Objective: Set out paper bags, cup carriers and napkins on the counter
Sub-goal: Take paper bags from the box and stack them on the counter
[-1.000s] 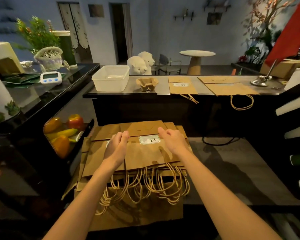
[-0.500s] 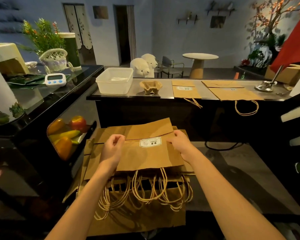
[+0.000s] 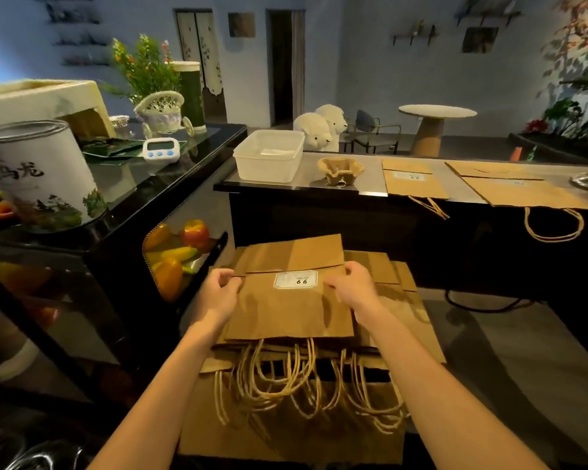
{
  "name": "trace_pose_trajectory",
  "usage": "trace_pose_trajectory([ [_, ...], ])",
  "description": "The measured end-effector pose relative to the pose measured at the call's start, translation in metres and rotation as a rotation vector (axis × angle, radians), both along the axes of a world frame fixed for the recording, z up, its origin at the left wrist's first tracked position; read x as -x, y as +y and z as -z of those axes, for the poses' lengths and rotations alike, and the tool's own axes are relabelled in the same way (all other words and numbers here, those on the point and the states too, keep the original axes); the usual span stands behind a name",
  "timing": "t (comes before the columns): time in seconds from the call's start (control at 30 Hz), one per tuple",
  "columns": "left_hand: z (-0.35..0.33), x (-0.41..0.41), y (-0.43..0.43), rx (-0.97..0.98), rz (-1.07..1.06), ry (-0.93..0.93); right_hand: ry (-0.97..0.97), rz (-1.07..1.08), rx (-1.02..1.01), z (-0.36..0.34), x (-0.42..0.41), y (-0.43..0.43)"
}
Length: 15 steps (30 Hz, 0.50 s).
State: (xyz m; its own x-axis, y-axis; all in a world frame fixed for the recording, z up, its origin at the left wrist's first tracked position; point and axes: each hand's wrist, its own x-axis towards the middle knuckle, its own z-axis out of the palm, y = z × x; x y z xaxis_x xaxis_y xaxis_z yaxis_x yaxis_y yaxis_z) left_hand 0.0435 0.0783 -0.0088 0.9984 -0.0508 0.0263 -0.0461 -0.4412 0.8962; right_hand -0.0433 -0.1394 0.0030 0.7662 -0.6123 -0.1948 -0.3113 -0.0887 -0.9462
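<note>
A flat brown paper bag (image 3: pixel 287 307) with a white label is lifted off a stack of paper bags (image 3: pixel 401 300) with twine handles below me. My left hand (image 3: pixel 219 293) pinches its left edge and my right hand (image 3: pixel 353 291) grips its right edge. On the counter (image 3: pixel 306 188) ahead lie a small paper bag (image 3: pixel 413 179) and a larger paper bag (image 3: pixel 523 189), their handles hanging over the front edge. A cardboard cup carrier (image 3: pixel 341 170) stands left of them.
A white plastic tub (image 3: pixel 269 159) sits at the counter's left end. The black side counter (image 3: pixel 170 171) on the left holds a tea tin (image 3: pixel 38 174), a timer (image 3: pixel 159 150) and a plant basket (image 3: pixel 162 110). Peppers (image 3: pixel 180 252) lie on a shelf below.
Both hands have taken hold of the top bag's edges and raised it off the stack. The view has moved closer to the counter.
</note>
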Motion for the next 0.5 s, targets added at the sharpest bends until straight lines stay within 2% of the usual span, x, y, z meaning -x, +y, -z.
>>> trace_pose_trajectory([
  [0.17,0.000,0.007,-0.007,0.035,-0.004,-0.041,-0.042,0.032,-0.114,-0.003,0.000,0.008],
  [0.3,-0.005,0.016,-0.019,0.098,0.068,-0.069,-0.131,-0.028,-0.161,-0.014,0.007,0.003],
  [0.5,-0.020,0.029,-0.046,0.177,0.160,-0.100,-0.052,0.058,-0.205,-0.028,0.035,-0.052],
])
